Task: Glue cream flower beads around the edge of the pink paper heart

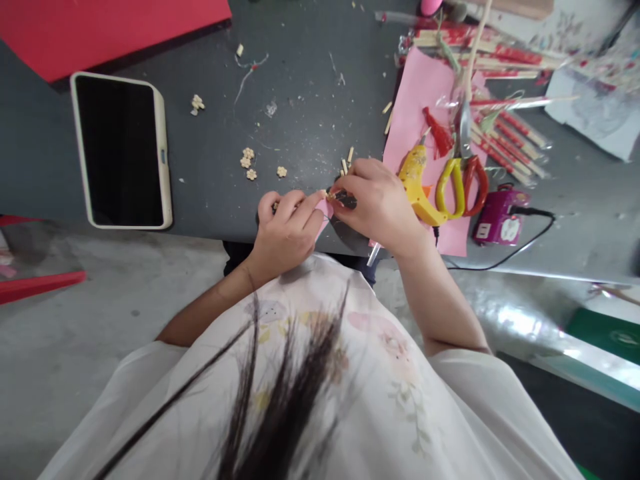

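Note:
At the table's front edge my left hand (pixel 293 227) is closed, its fingers curled around a small pink piece (pixel 325 211) that looks like paper or cloth. My right hand (pixel 377 200) meets it from the right, thumb and fingers pinched together. Between the fingertips of both hands shows a tiny pale bit (pixel 329 196); its kind is too small to tell. Just beyond my right fingers lie several short pale sticks (pixel 345 167). Left of them are a single flower-shaped bead-like piece (pixel 282 172) and a little group of similar flower-shaped pieces (pixel 247 158).
A phone (pixel 120 150) lies at the left below a red sheet (pixel 110 27). On pink paper (pixel 405 100) at the right are a yellow glue gun (pixel 417 183), scissors (pixel 461 180) and a red tassel (pixel 439 132). A purple box (pixel 500 215) with a cable and wrapped sticks (pixel 510 147) lie beyond.

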### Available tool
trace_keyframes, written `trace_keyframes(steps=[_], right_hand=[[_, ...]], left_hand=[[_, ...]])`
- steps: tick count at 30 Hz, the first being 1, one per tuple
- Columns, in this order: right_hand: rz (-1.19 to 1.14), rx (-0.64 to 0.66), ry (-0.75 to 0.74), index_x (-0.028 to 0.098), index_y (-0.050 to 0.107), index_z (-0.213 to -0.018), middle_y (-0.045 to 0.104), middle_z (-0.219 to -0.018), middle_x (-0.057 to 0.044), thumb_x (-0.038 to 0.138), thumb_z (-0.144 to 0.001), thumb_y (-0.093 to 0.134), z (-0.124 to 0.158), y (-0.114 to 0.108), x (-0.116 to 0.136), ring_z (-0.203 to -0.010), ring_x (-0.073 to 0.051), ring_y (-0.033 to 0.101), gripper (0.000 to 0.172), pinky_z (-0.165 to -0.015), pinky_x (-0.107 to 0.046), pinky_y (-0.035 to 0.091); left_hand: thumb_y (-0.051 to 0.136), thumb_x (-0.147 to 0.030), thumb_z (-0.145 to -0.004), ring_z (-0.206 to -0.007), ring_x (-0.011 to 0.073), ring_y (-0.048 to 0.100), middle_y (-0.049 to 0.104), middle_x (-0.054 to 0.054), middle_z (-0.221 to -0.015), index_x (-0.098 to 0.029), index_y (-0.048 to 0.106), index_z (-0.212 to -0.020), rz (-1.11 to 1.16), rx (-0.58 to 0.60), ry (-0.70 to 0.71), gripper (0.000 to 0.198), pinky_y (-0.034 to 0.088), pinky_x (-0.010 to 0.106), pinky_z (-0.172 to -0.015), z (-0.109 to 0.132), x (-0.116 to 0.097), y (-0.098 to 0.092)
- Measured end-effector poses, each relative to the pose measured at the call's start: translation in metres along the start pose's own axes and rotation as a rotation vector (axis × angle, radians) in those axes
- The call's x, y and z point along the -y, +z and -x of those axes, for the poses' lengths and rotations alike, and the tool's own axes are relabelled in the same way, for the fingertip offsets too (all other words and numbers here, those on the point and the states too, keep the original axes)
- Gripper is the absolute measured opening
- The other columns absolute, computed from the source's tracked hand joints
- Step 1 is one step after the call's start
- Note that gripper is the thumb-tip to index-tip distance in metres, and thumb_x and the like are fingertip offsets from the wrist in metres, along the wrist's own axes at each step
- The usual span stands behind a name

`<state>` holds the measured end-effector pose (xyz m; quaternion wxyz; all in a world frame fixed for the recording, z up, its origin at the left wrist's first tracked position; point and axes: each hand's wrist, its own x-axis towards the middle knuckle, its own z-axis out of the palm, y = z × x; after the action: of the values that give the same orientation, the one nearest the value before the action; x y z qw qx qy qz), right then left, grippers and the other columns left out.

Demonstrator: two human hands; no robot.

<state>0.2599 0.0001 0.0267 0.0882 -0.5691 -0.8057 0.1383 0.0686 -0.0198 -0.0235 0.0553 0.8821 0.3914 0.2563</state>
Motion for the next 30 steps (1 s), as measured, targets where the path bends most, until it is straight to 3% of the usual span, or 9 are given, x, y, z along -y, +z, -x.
trace_keyframes(steps=[13, 18, 30], right_hand=[[-0.109, -0.031, 0.018, 0.019, 0.069, -0.087, 0.061, -0.086, -0.007, 0.023, -0.086, 0.061, 0.0014, 0.0029, -0.0034, -0.087, -0.024, 0.057, 0.009, -0.08, -0.04, 0.047], [-0.187, -0.058, 0.045, 0.02, 0.069, -0.089, 0.06, -0.083, -0.006, 0.029, -0.085, 0.066, 0.0062, 0.0012, -0.0057, -0.083, -0.022, 0.057, 0.01, -0.075, -0.037, 0.046], [-0.212, -0.066, 0.065, 0.019, 0.069, -0.086, 0.059, -0.08, -0.005, 0.027, -0.088, 0.062, 0.0065, 0.0064, -0.0037, -0.078, -0.019, 0.054, 0.011, -0.072, -0.034, 0.045]], left_hand=[[0.044, -0.021, -0.095, -0.1, 0.0218, 0.062, 0.069, -0.004, -0.126, -0.025, 0.06, -0.096, -0.019, -0.024, 0.015, 0.016, 0.037, 0.045, -0.089, -0.0011, -0.001, -0.0005], [0.041, -0.021, -0.096, -0.104, 0.022, 0.063, 0.067, -0.005, -0.129, -0.028, 0.062, -0.096, 0.032, 0.022, -0.039, 0.022, 0.039, 0.046, -0.09, -0.0007, -0.0013, -0.0006], [0.035, -0.022, -0.099, -0.1, 0.0212, 0.059, 0.066, -0.002, -0.13, -0.026, 0.062, -0.104, 0.017, 0.04, -0.011, 0.028, 0.036, 0.046, -0.095, 0.0001, 0.0, 0.0008]])
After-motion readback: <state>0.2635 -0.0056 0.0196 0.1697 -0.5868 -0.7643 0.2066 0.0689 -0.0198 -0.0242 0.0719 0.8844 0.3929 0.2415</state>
